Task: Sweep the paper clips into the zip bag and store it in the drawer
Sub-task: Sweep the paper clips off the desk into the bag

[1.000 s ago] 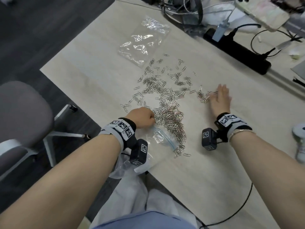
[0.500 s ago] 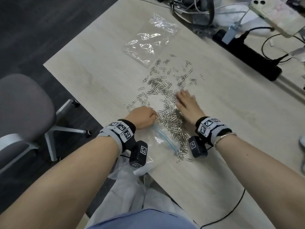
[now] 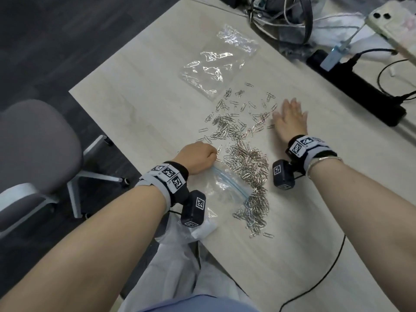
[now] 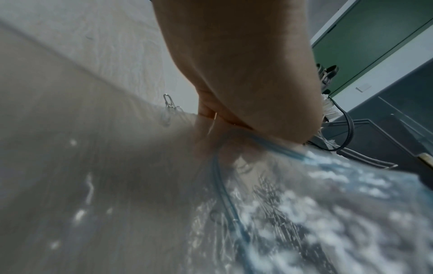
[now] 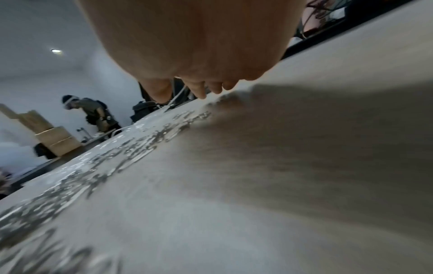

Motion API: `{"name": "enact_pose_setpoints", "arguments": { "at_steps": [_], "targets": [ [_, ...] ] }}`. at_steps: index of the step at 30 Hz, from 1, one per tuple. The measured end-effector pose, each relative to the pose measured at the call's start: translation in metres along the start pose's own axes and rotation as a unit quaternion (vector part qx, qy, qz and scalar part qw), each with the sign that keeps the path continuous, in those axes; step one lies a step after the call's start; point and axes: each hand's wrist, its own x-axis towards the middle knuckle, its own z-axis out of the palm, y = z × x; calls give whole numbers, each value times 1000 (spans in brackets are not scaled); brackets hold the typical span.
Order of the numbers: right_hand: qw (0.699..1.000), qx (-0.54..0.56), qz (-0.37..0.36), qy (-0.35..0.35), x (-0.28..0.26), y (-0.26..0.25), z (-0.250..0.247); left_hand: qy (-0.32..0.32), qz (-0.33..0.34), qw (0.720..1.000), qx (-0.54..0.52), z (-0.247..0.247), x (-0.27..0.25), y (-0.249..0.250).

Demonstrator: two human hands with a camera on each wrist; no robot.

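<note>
Silver paper clips (image 3: 243, 145) lie scattered and heaped across the pale wooden desk (image 3: 139, 109). A clear zip bag (image 3: 225, 188) with a blue zip strip lies at the desk's near edge, its mouth toward the heap. My left hand (image 3: 198, 159) pinches the bag's rim at the left corner; in the left wrist view the left hand (image 4: 211, 115) grips the zip bag (image 4: 304, 194) by that rim. My right hand (image 3: 290, 119) lies flat with straight fingers on the desk, at the right edge of the far clips. The right hand (image 5: 203, 89) hovers low over blurred paper clips (image 5: 140, 144).
A second crumpled clear plastic bag (image 3: 218, 64) lies beyond the clips. A black power strip (image 3: 358, 91), cables and a phone (image 3: 394, 30) sit at the back right. A grey office chair (image 3: 33, 154) stands left of the desk. A black cable (image 3: 315, 287) trails off the near edge.
My right hand has swept toward the bag and then gone back out to the far right of the clips. The heap by the bag's mouth is denser. The left hand stays on the rim.
</note>
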Motion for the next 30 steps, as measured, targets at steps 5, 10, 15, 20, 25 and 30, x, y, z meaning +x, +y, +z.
{"name": "enact_pose_setpoints", "arguments": {
  "at_steps": [5,10,15,20,25,30],
  "targets": [
    [999,-2,-32,-15,15,-15,7,26,-6,999,-24,4,-3,-8],
    [990,-33,-121,-57,-9,-34,24,27,-14,999,-27,6,0,-7],
    [963,-52,-227,-135,-48,-42,39,31,-20,999,-27,8,1,-6],
    [963,15,-248,-108,-55,-47,28,33,-23,998,-46,7,3,-6],
    [985,93,-148,11,0,-52,6,42,-15,998,-44,3,4,-1],
    [995,-3,-90,-37,55,-62,11,50,-22,998,-39,-3,3,-10]
  ]
}}
